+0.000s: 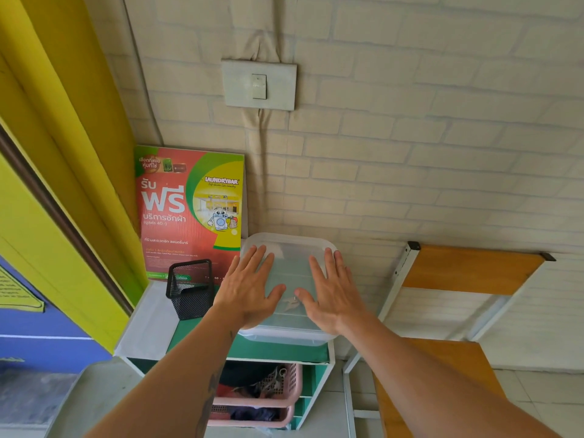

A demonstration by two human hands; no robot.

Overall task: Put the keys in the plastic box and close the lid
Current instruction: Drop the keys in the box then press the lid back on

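A clear plastic box point(289, 248) stands on the green top of a small shelf unit point(275, 349), with its lid lying on it. Through the lid I make out the keys point(290, 303) inside, between my two thumbs. My left hand point(249, 287) lies flat on the left half of the lid, fingers spread. Flat on the right half rests my right hand point(328, 289), fingers spread too. Neither hand holds anything.
A black mesh pen cup point(189, 287) stands left of the box. A red and green laundry poster point(189, 210) leans on the wall behind it. Pink baskets point(278, 396) with clothes fill the shelves below. A wooden chair point(467, 273) stands to the right, a light switch point(259, 85) above.
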